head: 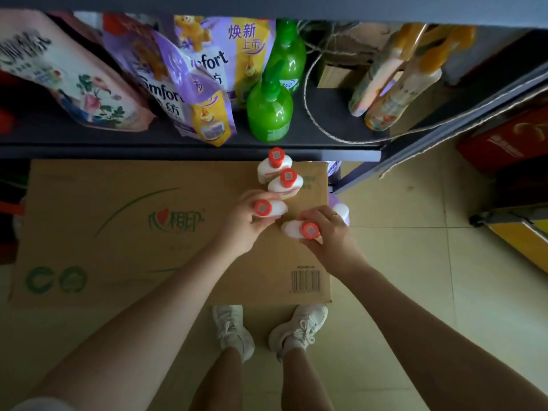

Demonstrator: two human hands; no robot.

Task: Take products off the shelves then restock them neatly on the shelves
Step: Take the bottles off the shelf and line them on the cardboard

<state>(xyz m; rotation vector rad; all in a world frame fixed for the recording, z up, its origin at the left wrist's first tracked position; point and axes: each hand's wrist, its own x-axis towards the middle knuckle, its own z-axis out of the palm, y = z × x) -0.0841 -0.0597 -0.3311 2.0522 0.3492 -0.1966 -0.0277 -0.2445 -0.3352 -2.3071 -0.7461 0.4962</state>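
We look straight down on four white bottles with orange caps gathered at the right end of a cardboard box (118, 232) that lies flat on the floor in front of the shelf (178, 151).

Our left hand (246, 223) has its fingers curled round one bottle (268, 208), gripping it by the neck and body. Its cap faces up toward us and its body runs off to the right, so its long axis looks tilted rather than upright.

Our right hand (329, 232) grips a second bottle (299, 229), fingers wrapped behind it, cap up and body reaching left. The two held bottles sit just beside each other, apart by a narrow gap.

Two more bottles stand nearer the shelf: one (286, 183) just beyond the left hand's fingertips, the other (274, 164) at the box's far edge, right against the shelf lip. Both point caps up.

The box's right edge runs just under our right hand; past it there is bare tiled floor (400, 247).

On the shelf, a green bottle (269, 114) stands near the front edge, with purple refill pouches (189, 93) to its left and open shelf board to its right, crossed by a rope (326, 132).
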